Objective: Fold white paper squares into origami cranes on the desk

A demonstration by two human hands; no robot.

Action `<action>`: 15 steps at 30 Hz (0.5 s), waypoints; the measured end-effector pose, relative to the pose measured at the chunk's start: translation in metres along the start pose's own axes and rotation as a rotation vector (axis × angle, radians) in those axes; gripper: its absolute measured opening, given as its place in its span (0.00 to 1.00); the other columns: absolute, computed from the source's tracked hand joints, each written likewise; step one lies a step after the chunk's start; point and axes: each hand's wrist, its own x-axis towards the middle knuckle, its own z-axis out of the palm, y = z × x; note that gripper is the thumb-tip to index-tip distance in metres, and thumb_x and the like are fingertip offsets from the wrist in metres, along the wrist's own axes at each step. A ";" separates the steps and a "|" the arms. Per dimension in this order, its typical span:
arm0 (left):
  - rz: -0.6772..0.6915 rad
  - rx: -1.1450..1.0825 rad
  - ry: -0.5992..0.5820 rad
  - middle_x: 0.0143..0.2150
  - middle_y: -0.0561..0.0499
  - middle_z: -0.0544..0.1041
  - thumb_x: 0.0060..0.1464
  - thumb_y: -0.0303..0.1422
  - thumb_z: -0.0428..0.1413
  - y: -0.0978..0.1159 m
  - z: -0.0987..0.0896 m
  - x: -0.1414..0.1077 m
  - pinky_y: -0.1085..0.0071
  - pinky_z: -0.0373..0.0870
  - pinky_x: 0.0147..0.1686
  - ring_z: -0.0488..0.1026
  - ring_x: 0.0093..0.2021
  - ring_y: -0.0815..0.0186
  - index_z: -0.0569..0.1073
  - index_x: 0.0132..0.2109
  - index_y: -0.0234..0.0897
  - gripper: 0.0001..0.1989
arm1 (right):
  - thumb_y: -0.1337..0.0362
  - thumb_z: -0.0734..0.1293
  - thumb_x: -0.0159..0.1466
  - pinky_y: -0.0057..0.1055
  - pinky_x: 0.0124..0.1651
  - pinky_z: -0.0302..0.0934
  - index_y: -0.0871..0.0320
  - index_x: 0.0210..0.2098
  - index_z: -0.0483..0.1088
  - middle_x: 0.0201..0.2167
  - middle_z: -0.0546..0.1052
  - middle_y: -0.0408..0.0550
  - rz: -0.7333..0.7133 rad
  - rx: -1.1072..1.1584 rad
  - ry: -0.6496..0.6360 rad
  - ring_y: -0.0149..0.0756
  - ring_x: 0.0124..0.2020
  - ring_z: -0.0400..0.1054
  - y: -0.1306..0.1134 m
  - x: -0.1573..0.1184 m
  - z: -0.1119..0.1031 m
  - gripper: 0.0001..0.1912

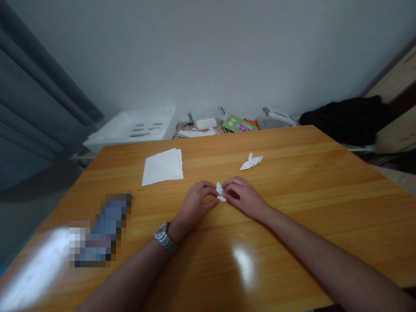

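Between my two hands, near the middle of the wooden table [292,182], is a small piece of folded white paper [221,197]. My left hand [197,201], with a metal watch [166,238] on its wrist, pinches the paper's left side between thumb and fingers. From the right, my right hand [245,197] grips the other side, fingers curled in. Parts of the paper are hidden by the fingertips. Just beyond my right hand lies a folded white paper crane [251,162] with its wings spread.
White paper sheets [162,167] lie stacked at the table's back left. A pixelated dark flat object [105,229] is at the left. Behind the table are a white slotted panel [136,125], a green booklet [238,124] and a black cloth [347,119] against the wall.
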 end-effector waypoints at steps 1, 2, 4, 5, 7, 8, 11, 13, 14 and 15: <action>0.001 -0.002 -0.001 0.48 0.47 0.77 0.56 0.30 0.64 0.001 0.000 0.000 0.58 0.70 0.54 0.74 0.50 0.58 0.79 0.41 0.42 0.05 | 0.68 0.69 0.66 0.42 0.51 0.63 0.54 0.36 0.73 0.43 0.78 0.50 -0.001 0.005 -0.001 0.42 0.45 0.70 0.000 0.000 0.000 0.03; 0.003 -0.005 -0.003 0.48 0.47 0.77 0.56 0.30 0.64 0.001 -0.001 0.000 0.58 0.70 0.54 0.74 0.50 0.58 0.79 0.41 0.42 0.05 | 0.69 0.69 0.66 0.41 0.50 0.64 0.54 0.36 0.74 0.43 0.78 0.50 0.000 0.010 -0.003 0.42 0.46 0.70 0.000 0.000 0.000 0.03; 0.004 -0.008 -0.005 0.49 0.47 0.77 0.56 0.30 0.64 0.003 -0.001 0.000 0.58 0.70 0.54 0.74 0.50 0.58 0.79 0.41 0.41 0.04 | 0.69 0.69 0.66 0.41 0.50 0.64 0.54 0.37 0.74 0.43 0.78 0.50 -0.004 0.018 -0.007 0.42 0.46 0.71 0.000 0.000 -0.002 0.03; 0.004 -0.006 -0.005 0.49 0.47 0.77 0.56 0.30 0.64 0.003 -0.001 0.000 0.58 0.70 0.54 0.74 0.50 0.58 0.79 0.41 0.41 0.04 | 0.69 0.69 0.66 0.41 0.51 0.65 0.53 0.38 0.74 0.43 0.78 0.50 -0.010 0.022 -0.012 0.42 0.46 0.71 0.000 -0.001 -0.003 0.04; 0.000 0.004 -0.007 0.49 0.47 0.77 0.57 0.31 0.64 0.003 -0.002 0.000 0.58 0.70 0.54 0.74 0.50 0.58 0.79 0.40 0.41 0.04 | 0.67 0.69 0.66 0.42 0.52 0.65 0.53 0.40 0.75 0.44 0.78 0.50 -0.028 0.030 -0.024 0.43 0.47 0.71 0.001 -0.002 -0.005 0.04; -0.003 0.011 -0.004 0.49 0.47 0.77 0.57 0.31 0.64 0.003 -0.002 0.000 0.58 0.70 0.54 0.74 0.50 0.58 0.79 0.40 0.41 0.04 | 0.66 0.70 0.66 0.42 0.52 0.65 0.53 0.41 0.75 0.45 0.78 0.51 -0.037 0.035 -0.031 0.43 0.48 0.71 0.001 -0.002 -0.006 0.04; -0.005 0.031 -0.005 0.50 0.47 0.77 0.57 0.31 0.64 0.002 -0.001 0.000 0.58 0.70 0.54 0.74 0.51 0.58 0.79 0.41 0.42 0.04 | 0.63 0.71 0.66 0.43 0.53 0.66 0.52 0.42 0.76 0.47 0.78 0.52 -0.061 0.060 -0.047 0.44 0.50 0.71 0.004 -0.003 -0.008 0.05; 0.009 0.039 -0.006 0.50 0.47 0.78 0.57 0.30 0.64 0.002 -0.001 0.000 0.58 0.70 0.54 0.74 0.51 0.58 0.79 0.40 0.42 0.04 | 0.63 0.70 0.66 0.43 0.54 0.66 0.52 0.42 0.77 0.48 0.79 0.51 -0.081 0.072 -0.063 0.43 0.50 0.72 0.005 -0.002 -0.008 0.05; 0.018 0.042 -0.008 0.51 0.48 0.78 0.57 0.30 0.63 0.001 0.000 0.000 0.57 0.70 0.54 0.74 0.51 0.58 0.79 0.40 0.42 0.03 | 0.63 0.70 0.67 0.43 0.54 0.66 0.51 0.42 0.77 0.48 0.79 0.51 -0.092 0.073 -0.074 0.43 0.50 0.73 0.006 -0.002 -0.008 0.04; 0.026 0.043 -0.009 0.51 0.48 0.78 0.58 0.30 0.63 0.001 0.000 0.000 0.57 0.70 0.55 0.75 0.52 0.58 0.79 0.41 0.42 0.04 | 0.64 0.70 0.67 0.43 0.55 0.66 0.51 0.42 0.77 0.47 0.80 0.50 -0.101 0.071 -0.084 0.42 0.50 0.73 0.006 -0.002 -0.008 0.04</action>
